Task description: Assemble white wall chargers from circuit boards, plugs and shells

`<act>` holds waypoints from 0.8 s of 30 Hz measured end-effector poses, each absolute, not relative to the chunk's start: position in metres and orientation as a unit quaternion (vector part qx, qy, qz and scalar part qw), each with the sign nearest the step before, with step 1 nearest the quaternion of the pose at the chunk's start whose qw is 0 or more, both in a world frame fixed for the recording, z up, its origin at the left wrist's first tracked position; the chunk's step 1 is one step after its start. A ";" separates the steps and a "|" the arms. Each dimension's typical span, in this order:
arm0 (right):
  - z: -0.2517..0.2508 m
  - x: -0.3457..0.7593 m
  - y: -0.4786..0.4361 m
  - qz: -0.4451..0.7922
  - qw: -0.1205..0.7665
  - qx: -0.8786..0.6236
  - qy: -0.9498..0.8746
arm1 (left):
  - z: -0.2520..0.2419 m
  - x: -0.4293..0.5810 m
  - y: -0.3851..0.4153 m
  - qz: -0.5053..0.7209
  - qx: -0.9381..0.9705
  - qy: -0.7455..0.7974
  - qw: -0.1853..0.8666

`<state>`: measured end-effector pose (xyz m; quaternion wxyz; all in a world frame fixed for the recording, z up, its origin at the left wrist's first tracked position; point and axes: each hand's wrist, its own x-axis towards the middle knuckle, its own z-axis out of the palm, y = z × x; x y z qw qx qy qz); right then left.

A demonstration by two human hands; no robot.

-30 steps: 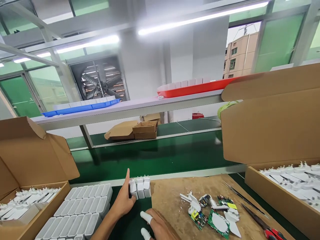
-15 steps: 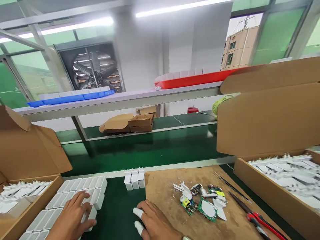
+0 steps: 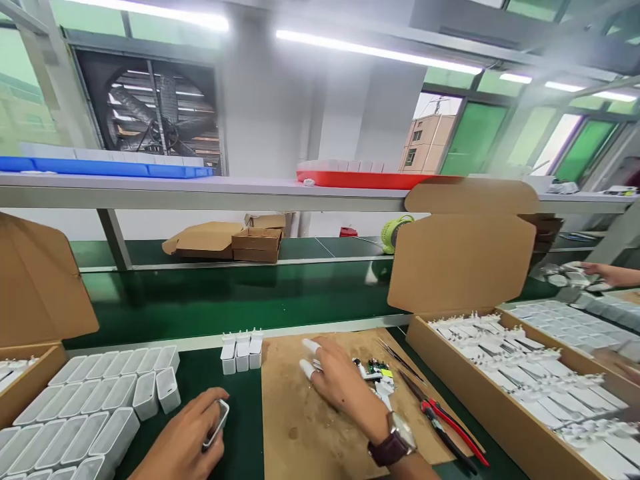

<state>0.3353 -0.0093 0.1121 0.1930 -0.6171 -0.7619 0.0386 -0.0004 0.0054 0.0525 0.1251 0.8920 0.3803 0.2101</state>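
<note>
Fingers: my left hand [image 3: 183,440] is curled shut around a white casing [image 3: 216,421]. My right hand [image 3: 345,390], with white cots on two fingertips, lies stretched over the circuit boards [image 3: 377,370]; I cannot tell whether it pinches anything.
Change: half a second ago the left hand lay on the rows of casings [image 3: 100,400] and the right sat at the near edge of the brown mat [image 3: 295,420]. Now one casing is lifted clear and the right hand has reached forward to the boards.
Casing: lower left of centre, over the green strip between rows and mat.
Edges: three plugs [image 3: 241,350] stand just beyond the left hand; red-handled pliers [image 3: 450,430] and the cardboard box [image 3: 475,407] crowd the right hand's far side.
Room: the mat's near half is bare.
</note>
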 end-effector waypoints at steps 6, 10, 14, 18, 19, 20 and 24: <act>0.135 0.392 -0.035 0.007 0.088 -0.734 -0.673 | 0.027 -0.008 0.015 0.212 0.860 0.450 0.111; 0.121 0.406 -0.049 0.028 0.039 -0.759 -0.650 | 0.004 -0.026 0.018 0.256 0.834 0.485 0.059; 0.075 0.412 -0.045 0.018 0.050 -0.757 -0.651 | -0.009 -0.026 0.012 0.266 0.817 0.511 -0.002; 0.033 0.419 -0.038 0.014 0.057 -0.766 -0.640 | -0.008 -0.021 0.007 0.250 0.796 0.551 0.009; 0.028 0.420 -0.037 0.011 0.060 -0.769 -0.637 | -0.005 -0.020 0.006 0.248 0.794 0.555 0.025; 0.025 0.422 -0.038 0.007 0.066 -0.771 -0.633 | -0.003 -0.020 0.004 0.249 0.791 0.557 0.042; 0.028 0.418 -0.046 0.027 0.107 -0.784 -0.610 | 0.004 -0.020 -0.002 0.254 0.792 0.542 0.120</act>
